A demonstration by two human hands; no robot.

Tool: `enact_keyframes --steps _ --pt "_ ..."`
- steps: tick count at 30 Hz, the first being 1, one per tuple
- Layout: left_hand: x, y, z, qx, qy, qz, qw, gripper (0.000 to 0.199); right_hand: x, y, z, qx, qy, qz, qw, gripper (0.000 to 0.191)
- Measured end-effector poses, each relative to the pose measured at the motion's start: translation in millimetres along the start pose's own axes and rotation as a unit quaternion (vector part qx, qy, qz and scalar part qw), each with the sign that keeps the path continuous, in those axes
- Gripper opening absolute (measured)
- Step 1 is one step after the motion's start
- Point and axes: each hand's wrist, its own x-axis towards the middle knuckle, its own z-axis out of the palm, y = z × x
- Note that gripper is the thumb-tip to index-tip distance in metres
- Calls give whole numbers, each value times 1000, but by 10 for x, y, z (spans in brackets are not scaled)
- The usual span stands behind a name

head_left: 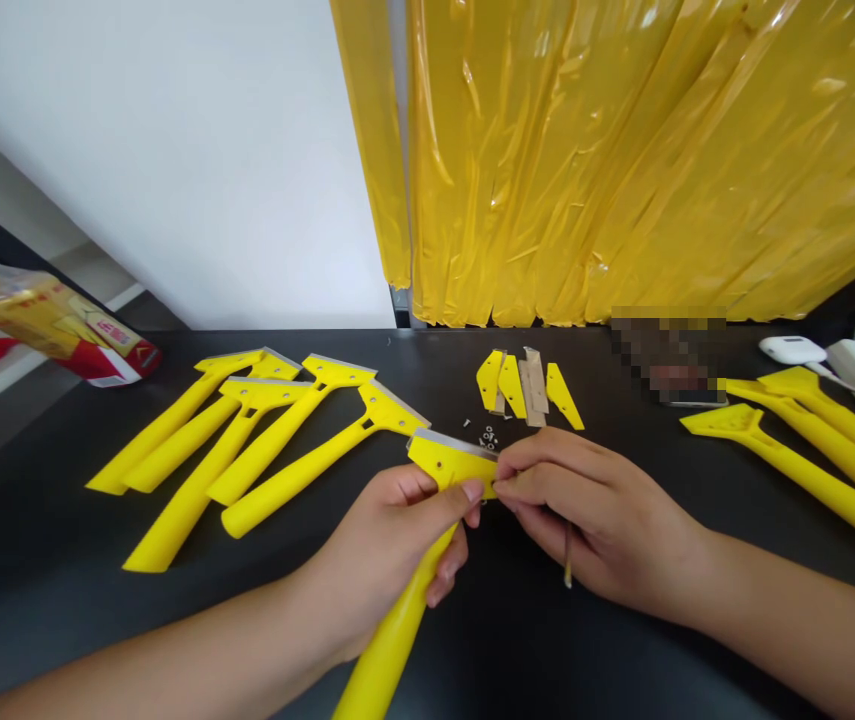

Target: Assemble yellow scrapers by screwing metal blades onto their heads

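A yellow scraper (389, 650) with a metal blade along its head is gripped by my left hand (412, 540), fingers wrapped behind the neck and thumb on the front. The head tilts up, and a small hole shows in its left half. My right hand (592, 510) is closed in a pinch at the head's right end, its fingertips hiding that corner. A thin metal rod (568, 555) sticks out below its curled fingers; its kind is not clear. Just beyond the head lie several small screws and nuts (488, 437) on the black table (517, 660).
Several bladed scrapers (262, 395) lie at left. Yellow cover plates (563, 397) and brownish blade strips (534, 385) sit behind my hands. Bladeless yellow handles (809, 465), a white case (793, 349) and a white box are at right. A bottle (59, 320) lies far left; yellow plastic sheeting (584, 160) hangs behind.
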Motion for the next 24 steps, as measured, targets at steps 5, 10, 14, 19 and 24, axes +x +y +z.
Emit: enact_keyframes --steps 5,10,14,19,24 --pt "12 5 4 13 1 -10 1000 32 0 -8 27 18 13 11 1000 16" --pt "10 -11 -9 17 -2 -13 1000 32 -14 -2 42 56 1 42 998 19" --pt "4 -10 -20 7 -3 -14 1000 34 13 -3 -11 69 -14 43 997 19" --pt "25 30 -38 -24 2 13 1000 35 16 -57 -138 101 -35 60 992 39" --pt "48 49 -86 -38 17 20 999 33 -23 -47 -165 75 10 181 981 22"
